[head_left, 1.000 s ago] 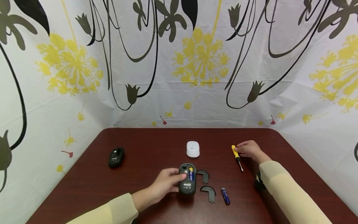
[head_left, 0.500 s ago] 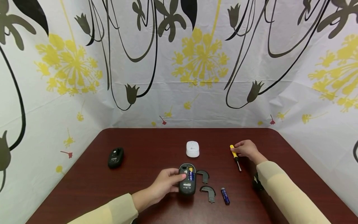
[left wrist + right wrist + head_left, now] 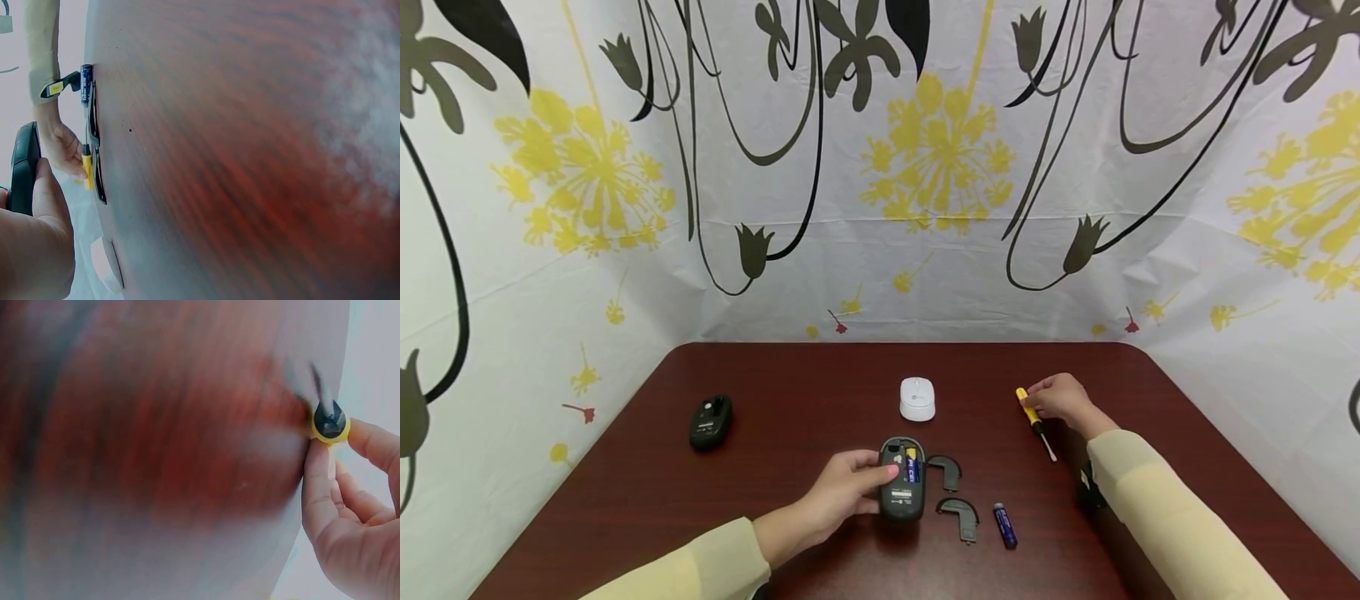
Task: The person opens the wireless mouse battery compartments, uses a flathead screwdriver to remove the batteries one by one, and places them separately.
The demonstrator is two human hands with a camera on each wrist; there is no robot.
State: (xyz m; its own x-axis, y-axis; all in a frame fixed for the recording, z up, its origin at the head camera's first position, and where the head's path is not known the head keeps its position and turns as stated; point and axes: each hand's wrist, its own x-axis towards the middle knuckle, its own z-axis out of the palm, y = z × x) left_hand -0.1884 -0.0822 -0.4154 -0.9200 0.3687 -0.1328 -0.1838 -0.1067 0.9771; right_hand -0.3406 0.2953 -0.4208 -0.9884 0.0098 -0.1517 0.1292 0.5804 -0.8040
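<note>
My left hand [image 3: 838, 493] grips a dark computer mouse [image 3: 902, 493] by its left side, underside facing up. Its battery bay is uncovered, and a blue-and-yellow battery [image 3: 912, 467] lies inside. Off to the right, my right hand [image 3: 1063, 400] pinches the yellow handle of a screwdriver [image 3: 1036, 421] between thumb and fingers. In the right wrist view the screwdriver [image 3: 329, 422] is seen end-on, its metal shaft pointing away from the handle. Two curved dark battery covers [image 3: 958, 515] lie just right of the held mouse. Beside them rests a loose blue battery [image 3: 1004, 527].
A white mouse [image 3: 917, 400] sits farther back on the reddish-brown table [image 3: 805, 375]. Another black mouse [image 3: 711, 422] lies underside up at the left. Behind the table hangs a floral-patterned cloth [image 3: 865, 192].
My right hand has shifted slightly left with the screwdriver, whose tip now swings a little to the right. The left hand and its mouse have stayed in place.
</note>
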